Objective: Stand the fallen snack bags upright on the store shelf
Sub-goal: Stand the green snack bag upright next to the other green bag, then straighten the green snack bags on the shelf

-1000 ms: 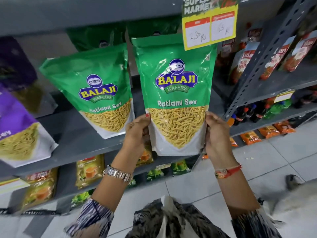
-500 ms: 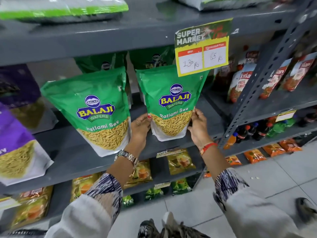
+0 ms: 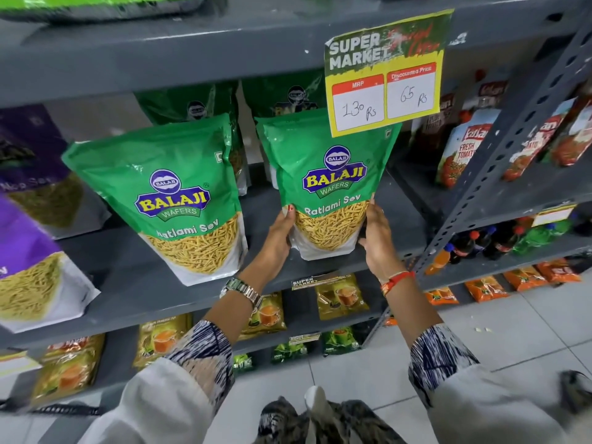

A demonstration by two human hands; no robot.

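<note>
The green Ratlami Sev bag stands upright on the grey shelf, its base near the front edge, and you hold it from both sides. Your left hand presses its lower left edge, your right hand its lower right edge. A second green bag stands just beside it to the left. The price sign hangs over the held bag's top right corner.
</note>
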